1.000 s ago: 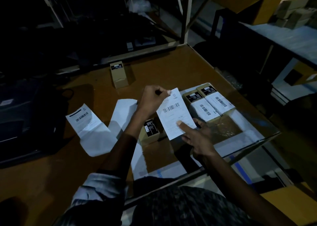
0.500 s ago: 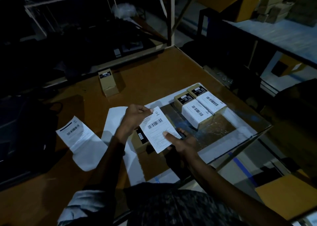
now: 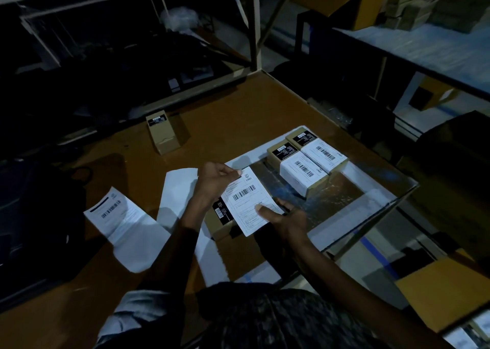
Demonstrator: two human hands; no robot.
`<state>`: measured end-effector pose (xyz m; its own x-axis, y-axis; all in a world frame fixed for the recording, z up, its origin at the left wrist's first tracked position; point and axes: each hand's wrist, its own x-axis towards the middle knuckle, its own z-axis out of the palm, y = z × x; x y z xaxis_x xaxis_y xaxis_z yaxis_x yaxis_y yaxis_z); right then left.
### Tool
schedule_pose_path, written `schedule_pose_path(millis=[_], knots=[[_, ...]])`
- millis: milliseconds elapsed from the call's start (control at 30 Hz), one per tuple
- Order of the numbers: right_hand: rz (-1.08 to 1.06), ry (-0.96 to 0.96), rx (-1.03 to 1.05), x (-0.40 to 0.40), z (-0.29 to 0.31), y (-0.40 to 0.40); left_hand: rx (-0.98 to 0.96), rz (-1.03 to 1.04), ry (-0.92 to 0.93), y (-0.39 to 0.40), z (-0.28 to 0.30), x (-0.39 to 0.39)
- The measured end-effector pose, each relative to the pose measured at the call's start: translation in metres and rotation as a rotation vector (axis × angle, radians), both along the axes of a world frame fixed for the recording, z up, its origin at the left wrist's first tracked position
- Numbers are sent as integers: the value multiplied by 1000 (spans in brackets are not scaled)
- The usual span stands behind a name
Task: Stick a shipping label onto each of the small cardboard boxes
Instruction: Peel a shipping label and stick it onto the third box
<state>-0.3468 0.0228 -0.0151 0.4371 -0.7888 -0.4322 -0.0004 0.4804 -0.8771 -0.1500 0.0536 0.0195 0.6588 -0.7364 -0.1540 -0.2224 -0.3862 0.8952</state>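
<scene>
Shipping label [image 3: 248, 201]: pinched at its top corner by the left hand [image 3: 214, 181], its lower edge gripped by the right hand [image 3: 285, 217]; now lowered from its raised position a second ago onto the unlabelled box [image 3: 221, 217] at worktop [image 3: 238, 115] centre. Two labelled boxes [image 3: 309, 163]: side by side at 2 o'clock, unmoved. Spare box [image 3: 163, 132]: upright at 11 o'clock. Loose label sheet [image 3: 114, 210]: 9 o'clock.

**Legible text: one word**

Shipping label [image 3: 248, 201] held over the bench: "CRED" printed at top corner, barcode below; fine print unreadable. Barcodes on two labelled boxes [image 3: 305, 169] and loose label sheet [image 3: 112, 210]; text too small.
</scene>
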Motion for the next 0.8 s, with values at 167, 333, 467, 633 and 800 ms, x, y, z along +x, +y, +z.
schedule_pose_path(millis=[167, 333, 467, 633, 800], knots=[[4, -3, 1, -1, -1, 0, 6, -18, 7, 1, -1, -1], [10, 7, -29, -2, 0, -1, 37, -32, -38, 1, 2, -2], [16, 45, -66, -1, -2, -2, 48, -34, -74, -1, 1, -2], [35, 74, -90, -1, -3, -3, 73, -28, -74, -2, 0, -1], [26, 77, -82, -2, -3, -2, 85, -38, -82, -3, 0, 0]])
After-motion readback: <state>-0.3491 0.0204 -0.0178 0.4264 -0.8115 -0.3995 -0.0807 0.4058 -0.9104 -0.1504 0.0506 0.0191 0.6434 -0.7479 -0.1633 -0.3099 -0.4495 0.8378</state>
